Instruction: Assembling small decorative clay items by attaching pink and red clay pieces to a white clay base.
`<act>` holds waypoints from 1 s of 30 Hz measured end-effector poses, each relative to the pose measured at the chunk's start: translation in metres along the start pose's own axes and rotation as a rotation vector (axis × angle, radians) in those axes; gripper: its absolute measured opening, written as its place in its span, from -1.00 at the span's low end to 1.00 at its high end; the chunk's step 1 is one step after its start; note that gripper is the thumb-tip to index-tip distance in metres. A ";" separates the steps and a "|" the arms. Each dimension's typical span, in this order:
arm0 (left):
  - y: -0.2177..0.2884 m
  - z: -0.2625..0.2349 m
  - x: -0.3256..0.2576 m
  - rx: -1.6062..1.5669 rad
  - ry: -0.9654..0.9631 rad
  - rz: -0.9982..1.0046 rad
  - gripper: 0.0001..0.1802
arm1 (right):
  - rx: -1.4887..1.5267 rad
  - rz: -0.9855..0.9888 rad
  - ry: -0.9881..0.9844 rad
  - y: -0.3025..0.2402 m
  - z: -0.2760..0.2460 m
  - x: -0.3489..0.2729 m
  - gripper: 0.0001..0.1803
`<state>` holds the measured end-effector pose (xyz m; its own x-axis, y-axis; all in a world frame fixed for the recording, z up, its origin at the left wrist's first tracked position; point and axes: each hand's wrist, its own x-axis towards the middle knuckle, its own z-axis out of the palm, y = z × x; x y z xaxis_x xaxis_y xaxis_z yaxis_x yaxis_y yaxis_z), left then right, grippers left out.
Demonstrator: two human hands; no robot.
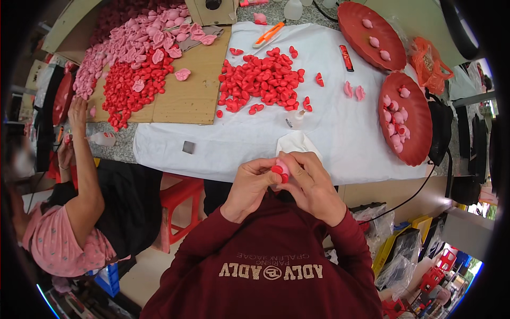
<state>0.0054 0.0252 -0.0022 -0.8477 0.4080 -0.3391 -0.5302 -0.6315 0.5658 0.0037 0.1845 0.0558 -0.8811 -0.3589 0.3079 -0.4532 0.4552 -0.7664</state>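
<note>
Close to my chest, just past the table's front edge, both hands are closed round a small pink and red moulded piece (pixel 282 168). My left hand (pixel 248 187) pinches its red part from the left. My right hand (pixel 312 183) grips the pink side, its thumb and fingers bent over it. Beyond the hands lie a folded white paper (pixel 298 142) and a small clear bottle with a pointed tip (pixel 294 120). Further off is a heap of glossy red pieces (pixel 265 80). Two pink shell-like halves (pixel 354 91) rest to its right.
Scalloped red plates (pixel 422 109) (pixel 355 24) at the right hold pink pieces. An orange utility knife (pixel 268 35), a red packet (pixel 346 58) and a grey square (pixel 188 147) lie on the white cloth (pixel 164 139). A co-worker's hand (pixel 77 110) is near the pink heap (pixel 133 40) at left.
</note>
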 end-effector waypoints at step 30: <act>0.002 0.009 0.019 0.471 -0.301 0.631 -0.76 | 0.120 -0.138 0.073 0.024 -0.014 -0.013 -0.49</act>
<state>-0.0116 0.0376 -0.0002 -0.9066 0.2718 0.3229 0.1602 -0.4861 0.8591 0.0024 0.2114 0.0411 -0.8214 -0.3487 0.4513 -0.5546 0.3041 -0.7745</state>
